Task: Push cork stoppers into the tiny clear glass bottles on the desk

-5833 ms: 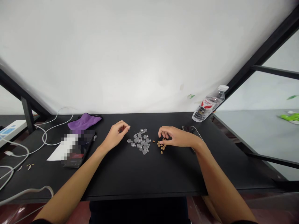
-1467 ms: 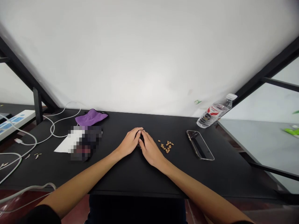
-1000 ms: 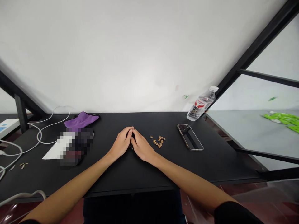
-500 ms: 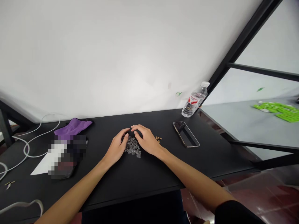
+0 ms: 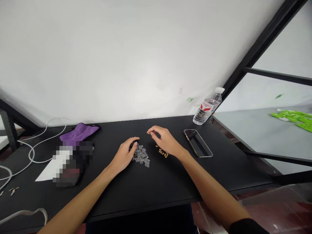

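Note:
A heap of small clear plastic pieces (image 5: 141,156) lies in the middle of the black table (image 5: 156,191). My left hand (image 5: 123,155) rests at the heap's left edge, with curled fingers touching it and a dark patch under the fingertips. I cannot tell whether that hand holds anything. My right hand (image 5: 164,138) hangs just above a small scatter of tan pieces (image 5: 162,152), its fingers loosely curved. It holds nothing visible and sits between the two heaps and a phone.
A smartphone (image 5: 198,143) lies to the right, and a water bottle (image 5: 207,111) stands at the back corner. On the left are a purple cloth (image 5: 79,133), a blurred object on white paper (image 5: 69,165) and white cables (image 5: 31,152). Green pieces (image 5: 291,117) lie on a grey table.
My hands, joined over the table a second ago, have parted, leaving the clear heap uncovered. My right hand has moved right over the tan pieces. The view has swung slightly.

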The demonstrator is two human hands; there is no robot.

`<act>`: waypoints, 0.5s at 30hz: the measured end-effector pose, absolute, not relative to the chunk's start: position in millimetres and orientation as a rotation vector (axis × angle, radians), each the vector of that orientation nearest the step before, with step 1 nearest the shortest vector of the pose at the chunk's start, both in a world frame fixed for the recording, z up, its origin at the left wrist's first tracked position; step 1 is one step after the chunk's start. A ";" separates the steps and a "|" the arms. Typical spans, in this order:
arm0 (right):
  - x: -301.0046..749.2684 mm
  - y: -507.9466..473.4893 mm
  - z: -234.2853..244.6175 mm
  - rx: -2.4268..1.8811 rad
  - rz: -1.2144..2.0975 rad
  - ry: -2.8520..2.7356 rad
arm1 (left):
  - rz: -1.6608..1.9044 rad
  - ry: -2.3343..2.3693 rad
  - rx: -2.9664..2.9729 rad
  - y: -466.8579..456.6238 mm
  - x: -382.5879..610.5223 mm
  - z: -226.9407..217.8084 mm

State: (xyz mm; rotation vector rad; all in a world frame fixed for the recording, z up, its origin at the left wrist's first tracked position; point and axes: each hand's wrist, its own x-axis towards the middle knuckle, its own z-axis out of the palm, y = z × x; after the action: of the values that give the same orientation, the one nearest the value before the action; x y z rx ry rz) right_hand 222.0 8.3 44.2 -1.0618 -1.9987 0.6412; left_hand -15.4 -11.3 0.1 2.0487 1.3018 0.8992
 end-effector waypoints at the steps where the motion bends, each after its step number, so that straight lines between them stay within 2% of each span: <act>1: 229.4 11.5 46.6 -1.082 0.674 -2.020 | 0.887 1.307 2.053 -11.0 -16.0 -1.0; 5: 253.6 22.1 51.2 -1.164 0.762 -2.057 | 0.848 1.301 2.089 -10.8 -17.1 -3.9; 15: 260.6 21.4 29.3 -1.163 0.719 -2.276 | 0.900 1.211 2.057 -9.0 -19.2 7.3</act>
State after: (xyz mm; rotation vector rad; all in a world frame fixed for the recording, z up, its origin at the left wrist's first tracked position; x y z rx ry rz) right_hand 260.6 21.4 29.3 -1.1634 -2.2764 0.7187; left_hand -19.2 -9.0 7.3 2.0574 1.2115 0.8996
